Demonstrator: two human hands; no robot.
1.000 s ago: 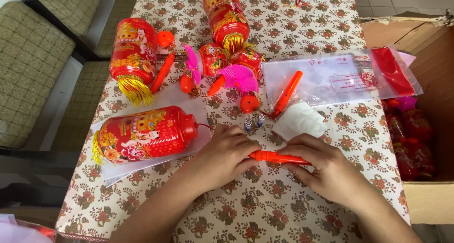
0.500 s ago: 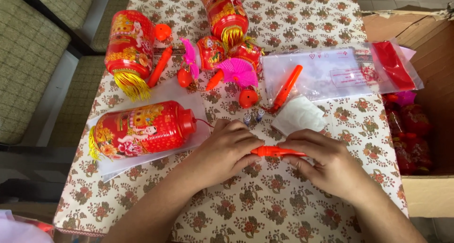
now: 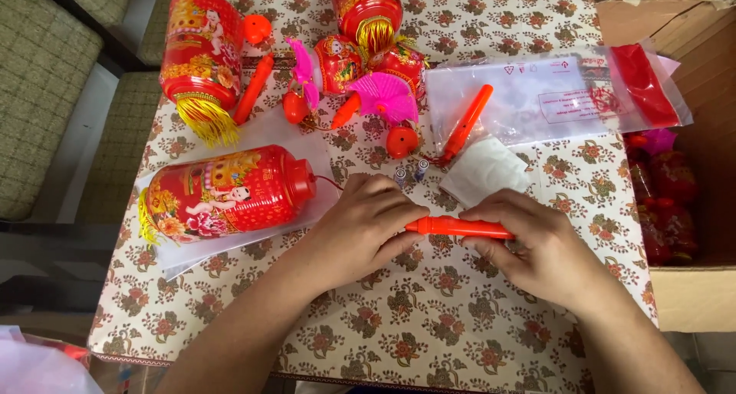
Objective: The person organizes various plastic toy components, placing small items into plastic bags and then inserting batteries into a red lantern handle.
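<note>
Both my hands grip one orange plastic stick (image 3: 458,227) lying crosswise over the flowered tablecloth (image 3: 429,317). My left hand (image 3: 360,229) closes on its left end, my right hand (image 3: 537,244) on its right end. Just beyond the fingers lie two small batteries (image 3: 411,172) and a folded white sheet (image 3: 484,172). A red drum-shaped paper lantern (image 3: 226,191) with a yellow tassel rests on a clear bag to the left of my left hand.
More red lanterns (image 3: 201,45), pink fans (image 3: 387,95), orange sticks (image 3: 466,122) and an orange ball (image 3: 401,141) crowd the far half. A clear plastic bag (image 3: 552,95) lies far right. An open cardboard box (image 3: 694,210) stands at the right edge. Cushioned chairs (image 3: 46,80) are left.
The orange stick sits a little farther from me between my hands, and my right hand's fingers have shifted along it. The view has tilted slightly.
</note>
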